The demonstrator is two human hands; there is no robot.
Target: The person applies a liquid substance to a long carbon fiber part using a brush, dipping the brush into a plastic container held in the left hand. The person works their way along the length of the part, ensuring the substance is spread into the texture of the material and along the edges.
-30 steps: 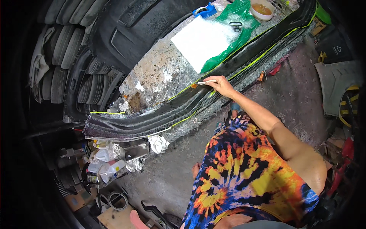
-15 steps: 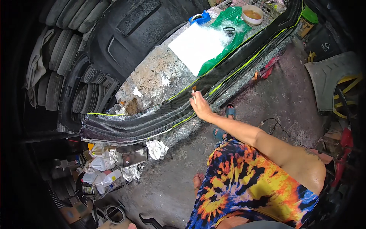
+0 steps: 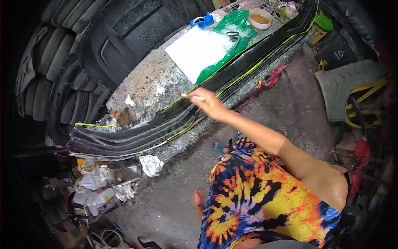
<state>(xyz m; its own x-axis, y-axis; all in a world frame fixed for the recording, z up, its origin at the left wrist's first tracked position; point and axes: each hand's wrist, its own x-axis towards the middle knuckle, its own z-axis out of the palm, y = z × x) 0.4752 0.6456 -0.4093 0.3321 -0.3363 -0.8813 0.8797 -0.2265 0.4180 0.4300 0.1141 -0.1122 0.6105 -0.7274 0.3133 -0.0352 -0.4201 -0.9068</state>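
My right hand (image 3: 209,104) is closed around the pale handle of a small brush (image 3: 195,98), blurred by motion. Its brownish bristle end points left, over the far edge of a long curved black part (image 3: 137,137). Woven fibre cloth with a wet-looking sheen covers that part, and yellow-green strips run along its edges. Whether the bristles touch it, I cannot tell. Low at my left side hangs my left hand (image 3: 199,198), its small visible fingers slightly apart with nothing seen in them.
On the worktable (image 3: 147,85) lie a white sheet (image 3: 197,52), green plastic (image 3: 211,70), scissors (image 3: 232,35) and a blue tape dispenser (image 3: 202,20). A bowl of amber liquid (image 3: 260,19) stands beyond. Stacked tyres (image 3: 60,54) rise left; bottles and crumpled paper (image 3: 151,165) sit below the part.
My right hand has swung left with the brush, from the middle of the black part toward its far edge. The whole view has shifted, so the scene sits further left.
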